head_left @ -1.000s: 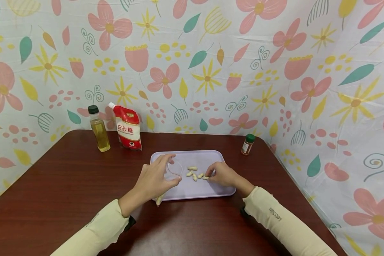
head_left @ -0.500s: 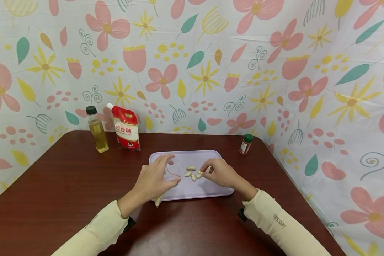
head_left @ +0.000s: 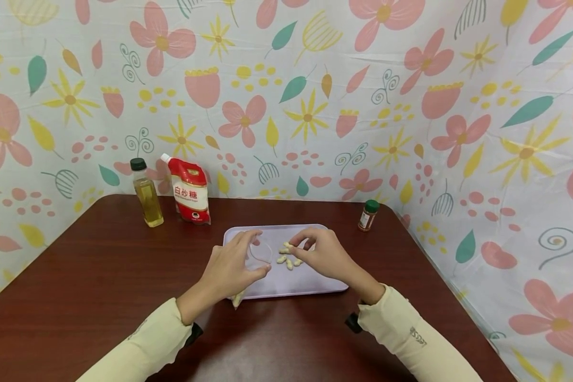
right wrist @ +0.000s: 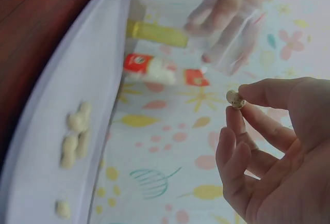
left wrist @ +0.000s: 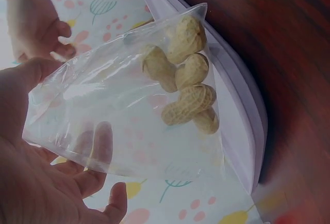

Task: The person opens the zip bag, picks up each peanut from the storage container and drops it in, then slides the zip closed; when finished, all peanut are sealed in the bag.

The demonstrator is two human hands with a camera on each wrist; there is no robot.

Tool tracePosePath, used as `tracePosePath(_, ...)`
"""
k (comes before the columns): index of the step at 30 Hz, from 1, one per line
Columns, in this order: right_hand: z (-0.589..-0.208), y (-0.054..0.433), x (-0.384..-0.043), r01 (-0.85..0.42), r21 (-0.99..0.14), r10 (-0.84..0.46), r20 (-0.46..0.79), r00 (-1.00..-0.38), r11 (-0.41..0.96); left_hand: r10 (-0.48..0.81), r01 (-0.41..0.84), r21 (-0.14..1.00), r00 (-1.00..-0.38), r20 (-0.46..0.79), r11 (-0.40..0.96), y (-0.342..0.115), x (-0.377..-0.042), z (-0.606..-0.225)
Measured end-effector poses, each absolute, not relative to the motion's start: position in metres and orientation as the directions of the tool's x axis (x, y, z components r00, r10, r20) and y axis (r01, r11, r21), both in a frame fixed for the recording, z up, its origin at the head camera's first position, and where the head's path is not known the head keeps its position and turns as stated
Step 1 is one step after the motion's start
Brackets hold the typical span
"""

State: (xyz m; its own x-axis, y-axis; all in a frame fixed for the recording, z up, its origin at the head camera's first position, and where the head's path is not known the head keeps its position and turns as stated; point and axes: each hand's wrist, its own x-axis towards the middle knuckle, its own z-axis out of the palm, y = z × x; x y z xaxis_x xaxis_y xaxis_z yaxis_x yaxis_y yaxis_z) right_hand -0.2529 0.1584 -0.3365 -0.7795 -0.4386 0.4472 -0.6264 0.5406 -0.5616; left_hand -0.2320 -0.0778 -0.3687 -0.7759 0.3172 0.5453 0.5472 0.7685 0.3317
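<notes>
My left hand [head_left: 229, 268] holds a clear plastic bag [left wrist: 124, 115] by its mouth, thumb and fingers spread wide apart at the rim. Several unshelled peanuts [left wrist: 191, 100] lie at the bag's far end in the left wrist view. Between thumb and fingertips, my right hand [head_left: 327, 254] pinches one peanut [right wrist: 235, 99] above the pale purple tray [head_left: 301, 289], to the right of the bag's mouth. Other peanuts [head_left: 289, 265] rest on the tray between the hands. In the head view the left hand hides part of the bag.
A bottle of yellow oil [head_left: 149, 199] and a red-and-white sugar pouch [head_left: 191, 193] stand at the back left of the dark wooden table [head_left: 100, 276]. At the back right is a small green-capped spice jar [head_left: 368, 215]. A flower-patterned cloth [head_left: 315, 95] hangs behind.
My right hand has picked a peanut up from the right end of the group and moved left with it, toward the bag. My left hand has kept its place.
</notes>
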Motion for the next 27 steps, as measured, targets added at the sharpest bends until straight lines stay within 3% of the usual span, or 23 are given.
tracePosePath(6, -0.324, 0.143, -0.246, -0.645, -0.565, -0.438, 0.474, -0.764, 0.514, 0.320, 0.545, 0.332, -0.780, 0.538, 0.770, -0.077, -0.231, -0.367)
tracePosePath(12, -0.316, 0.131, -0.241, -0.600, -0.608, -0.428, 0.423, -0.799, 0.520, 0.320, 0.542, 0.336, -0.784, 0.532, 0.770, -0.076, -0.231, -0.366)
tracePosePath(27, -0.319, 0.123, -0.248, -0.592, -0.652, -0.459, 0.390, -0.798, 0.474, 0.314, 0.534, 0.347, -0.793, 0.522, 0.771, -0.079, -0.232, -0.368)
